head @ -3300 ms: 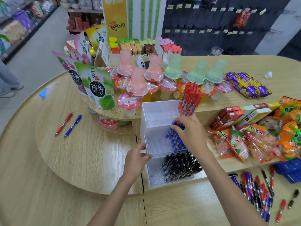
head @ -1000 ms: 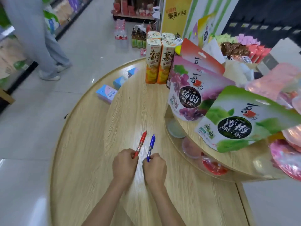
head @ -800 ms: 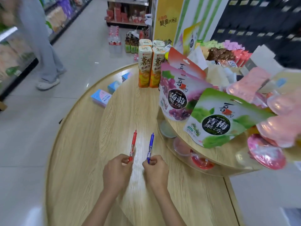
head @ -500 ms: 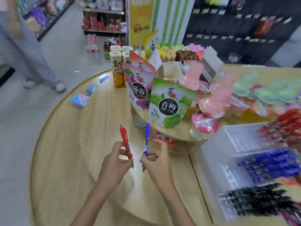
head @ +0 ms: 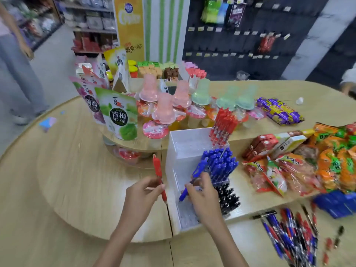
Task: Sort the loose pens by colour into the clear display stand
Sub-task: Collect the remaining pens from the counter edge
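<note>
The clear stepped display stand [head: 174, 151] sits mid-table, with red pens [head: 223, 126] in its top tier, blue pens [head: 221, 166] in the middle and black pens [head: 228, 199] in the bottom tier. My left hand [head: 140, 197] grips a red pen [head: 159, 174] upright, just left of the stand. My right hand [head: 202, 195] holds a blue pen [head: 192, 180] tilted over the stand, beside the blue row. A heap of loose red, blue and black pens [head: 292, 234] lies at the lower right.
Jelly pouches [head: 118, 114] and jelly cups [head: 163, 110] crowd the raised round shelf behind the stand. Snack packets [head: 308, 166] and purple bars [head: 279, 110] fill the right side. A person [head: 17, 60] stands at far left on the shop floor.
Both hands picked the red and blue pens off the left of the table and carried them right to the stand. The view swung back to the stand.
</note>
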